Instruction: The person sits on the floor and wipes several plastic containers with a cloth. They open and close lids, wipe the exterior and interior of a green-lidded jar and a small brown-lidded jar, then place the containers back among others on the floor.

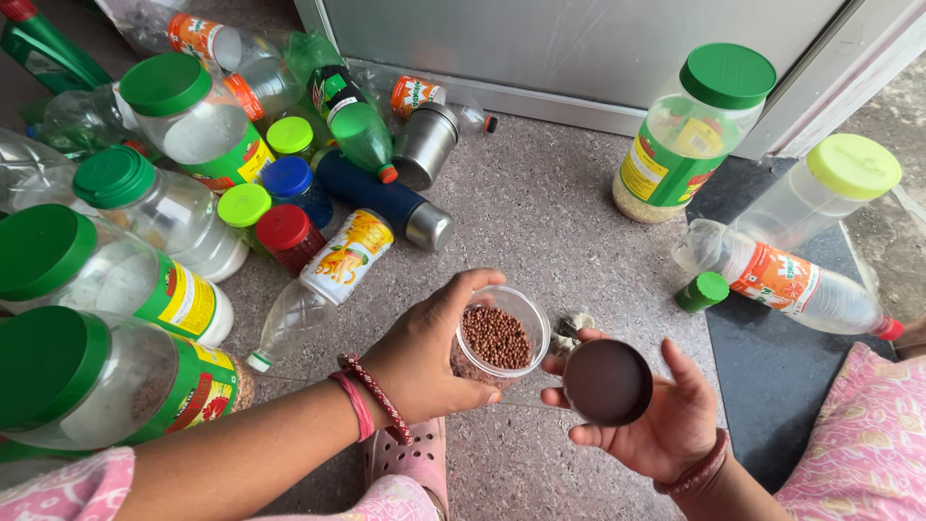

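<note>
Left hand (429, 357) wraps small clear plastic jar (497, 340) of brown seeds upright so nothing spills; right hand (656, 420) cups its removed dark round lid (607, 382) just beside, above speckled floor (540, 212).

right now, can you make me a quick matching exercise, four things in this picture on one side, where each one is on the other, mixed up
Things:
1. open jar of brown seeds
2. dark round lid
3. small green cap
4. steel cup

Places:
A. lying on its side near the grey wall
B. in the right hand
C. in the left hand
D. loose on the floor by a lying bottle

Pairs: 1-C, 2-B, 3-D, 4-A
</note>
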